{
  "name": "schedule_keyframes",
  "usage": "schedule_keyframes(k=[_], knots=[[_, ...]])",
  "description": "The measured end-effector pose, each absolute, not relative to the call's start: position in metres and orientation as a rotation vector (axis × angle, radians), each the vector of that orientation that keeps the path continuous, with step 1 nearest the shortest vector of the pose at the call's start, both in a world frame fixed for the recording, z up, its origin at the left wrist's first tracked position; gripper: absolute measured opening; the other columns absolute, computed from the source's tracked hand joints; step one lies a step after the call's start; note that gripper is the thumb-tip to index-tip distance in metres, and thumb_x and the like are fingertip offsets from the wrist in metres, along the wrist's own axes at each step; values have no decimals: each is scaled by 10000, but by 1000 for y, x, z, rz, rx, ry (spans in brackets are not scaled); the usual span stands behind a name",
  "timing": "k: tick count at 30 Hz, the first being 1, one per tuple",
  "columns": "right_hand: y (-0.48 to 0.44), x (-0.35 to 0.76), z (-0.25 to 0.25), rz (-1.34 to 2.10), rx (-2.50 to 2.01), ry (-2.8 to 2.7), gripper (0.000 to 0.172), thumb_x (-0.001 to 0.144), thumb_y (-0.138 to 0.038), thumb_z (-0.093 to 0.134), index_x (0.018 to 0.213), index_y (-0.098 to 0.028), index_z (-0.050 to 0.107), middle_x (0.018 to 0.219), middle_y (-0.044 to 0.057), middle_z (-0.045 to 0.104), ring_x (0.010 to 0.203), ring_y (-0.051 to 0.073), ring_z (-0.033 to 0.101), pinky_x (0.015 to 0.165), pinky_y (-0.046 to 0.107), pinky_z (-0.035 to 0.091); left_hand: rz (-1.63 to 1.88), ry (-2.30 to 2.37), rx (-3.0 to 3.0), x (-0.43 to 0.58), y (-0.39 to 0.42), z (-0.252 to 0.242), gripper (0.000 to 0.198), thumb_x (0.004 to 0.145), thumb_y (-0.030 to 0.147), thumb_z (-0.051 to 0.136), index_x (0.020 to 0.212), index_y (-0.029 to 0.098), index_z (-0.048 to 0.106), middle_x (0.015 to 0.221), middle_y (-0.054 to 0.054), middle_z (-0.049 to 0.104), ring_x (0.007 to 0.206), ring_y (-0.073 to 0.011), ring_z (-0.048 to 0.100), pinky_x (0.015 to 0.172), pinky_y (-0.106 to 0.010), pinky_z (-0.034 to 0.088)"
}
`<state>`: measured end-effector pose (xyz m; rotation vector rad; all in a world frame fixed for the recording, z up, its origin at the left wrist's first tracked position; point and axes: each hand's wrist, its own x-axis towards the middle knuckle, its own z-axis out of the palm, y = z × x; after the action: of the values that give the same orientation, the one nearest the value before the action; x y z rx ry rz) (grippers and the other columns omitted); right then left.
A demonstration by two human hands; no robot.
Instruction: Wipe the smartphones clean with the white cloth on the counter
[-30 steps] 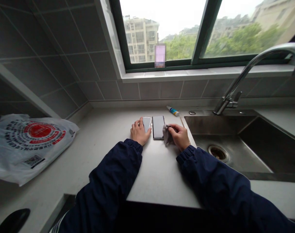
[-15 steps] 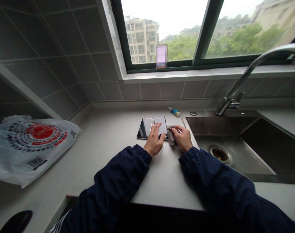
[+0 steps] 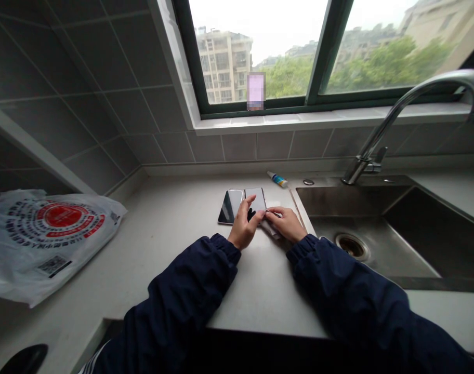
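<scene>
My left hand rests its spread fingertips on the lower left part of a smartphone with a pale, reflective screen. Just left of that phone lies a second smartphone with a dark glossy screen, its lower right edge close to my left hand. My right hand presses a grey cloth against the countertop, with its fingers reaching the first phone's lower right corner. A small white and blue tube lies behind the phones, beyond my right hand.
A white printed plastic bag lies on the pale countertop to the left. A stainless steel sink with a curved faucet sits to the right. Grey wall tiles and a window stand behind.
My right hand has slid left and lies flatter, with the cloth mostly beneath it. My left hand has moved from the dark phone onto the neighbouring phone, leaving the dark phone's screen showing.
</scene>
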<state>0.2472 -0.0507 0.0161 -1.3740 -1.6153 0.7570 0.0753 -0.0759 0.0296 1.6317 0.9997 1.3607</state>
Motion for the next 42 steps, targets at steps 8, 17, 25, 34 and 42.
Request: schedule_keyframes(k=[8,17,25,34,42], knots=[[-48,248,13,841,-1258,-1647,210,801,-352,702,901,-220,831,930,62,827,895,267,752,884,395,555,1430,901,1403,78,-79,34,520,911,400,579,1386,199,513,1523,-149,499,1449,-299,445,1213,-464,326],[-51,248,22,976,-1203,-1450,225,732,-369,765,860,-197,833,860,62,821,839,243,748,841,367,568,1472,913,994,78,-81,44,479,865,408,568,1311,239,523,1515,-119,493,1445,-280,443,1104,-423,466],[-53,243,18,1234,-1083,-1197,421,669,-501,849,938,-178,821,866,72,818,710,201,743,649,298,586,1481,803,768,78,-79,53,685,821,342,621,1467,271,407,1650,-108,352,1445,-276,468,1095,-394,486],[-67,232,27,1560,-921,-1180,448,561,-500,930,846,-171,824,818,74,811,693,199,746,666,298,588,1278,586,548,76,-75,58,714,986,657,297,1390,144,587,1192,-168,729,1148,-350,689,984,-524,556],[-66,238,34,1605,-931,-1156,418,506,-418,953,800,-147,830,832,116,815,713,248,762,690,352,618,1196,554,483,70,-78,61,683,986,618,328,1370,124,601,1135,-174,742,1067,-341,721,933,-507,586]])
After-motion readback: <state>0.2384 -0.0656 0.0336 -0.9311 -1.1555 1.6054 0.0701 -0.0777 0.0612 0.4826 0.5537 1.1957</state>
